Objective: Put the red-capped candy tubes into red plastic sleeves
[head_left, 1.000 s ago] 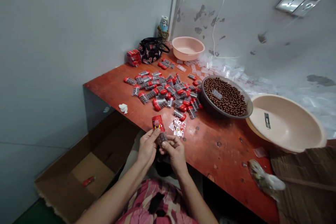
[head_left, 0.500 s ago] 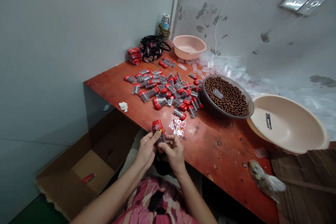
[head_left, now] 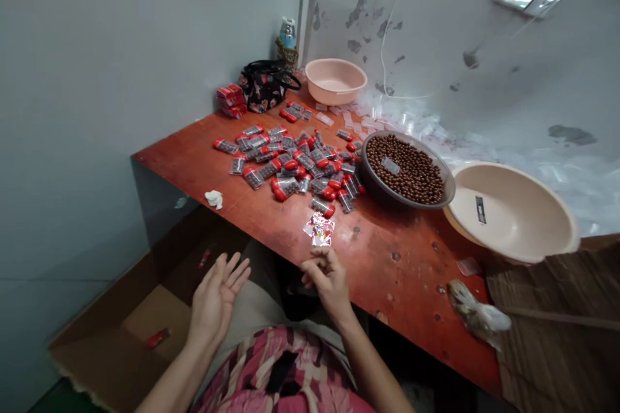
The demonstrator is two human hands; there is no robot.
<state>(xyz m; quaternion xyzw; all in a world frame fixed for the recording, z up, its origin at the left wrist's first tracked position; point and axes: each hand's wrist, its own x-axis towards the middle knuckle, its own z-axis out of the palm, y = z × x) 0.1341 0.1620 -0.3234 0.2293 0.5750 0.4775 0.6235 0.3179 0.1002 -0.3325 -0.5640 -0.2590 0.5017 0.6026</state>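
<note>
Your left hand is open, palm up and fingers spread, over the cardboard carton; a small red packet lies near its fingertips at 12 o'clock. Your right hand has curled fingers, thumb drawn toward them; whether the tips meet or grip anything cannot be told. From the right hand, glossy crinkled packets lie just beyond at 12 o'clock, on the scuffed red table. At 11 o'clock: heaped clear-bodied, red-ended containers. At 1 o'clock: a round gray bowl of smooth brown balls, standing between your hand and the clear plastic pieces. Toward 2 to 3 o'clock: a smooth beige basin.
</note>
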